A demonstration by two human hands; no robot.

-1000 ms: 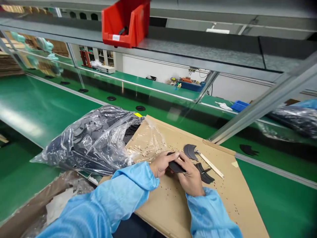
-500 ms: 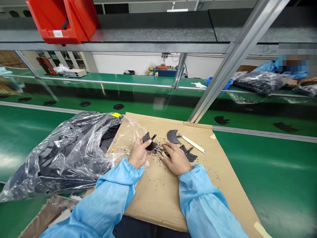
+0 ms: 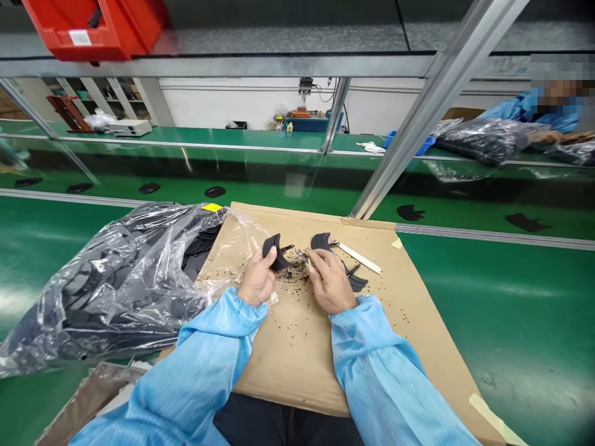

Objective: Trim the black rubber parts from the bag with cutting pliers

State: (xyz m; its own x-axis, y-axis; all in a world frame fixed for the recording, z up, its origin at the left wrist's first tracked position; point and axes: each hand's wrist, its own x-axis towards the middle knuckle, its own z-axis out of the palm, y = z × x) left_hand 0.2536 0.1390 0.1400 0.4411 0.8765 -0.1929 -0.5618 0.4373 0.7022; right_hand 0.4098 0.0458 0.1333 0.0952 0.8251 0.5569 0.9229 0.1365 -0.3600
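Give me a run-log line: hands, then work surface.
left hand: holds curved black piece | right hand: holds metal-tipped tool | cardboard sheet: strewn with black bits | clear plastic bag: dark pieces inside, at left

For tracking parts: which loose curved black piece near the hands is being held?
The leftmost piece, gripped by the left hand; the pieces by the white stick and right hand lie on the cardboard.

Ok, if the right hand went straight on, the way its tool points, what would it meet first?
Probably the black part in the left hand, the right hand's own tool touching it first. Depth is unclear in this single view, so it might pass above.
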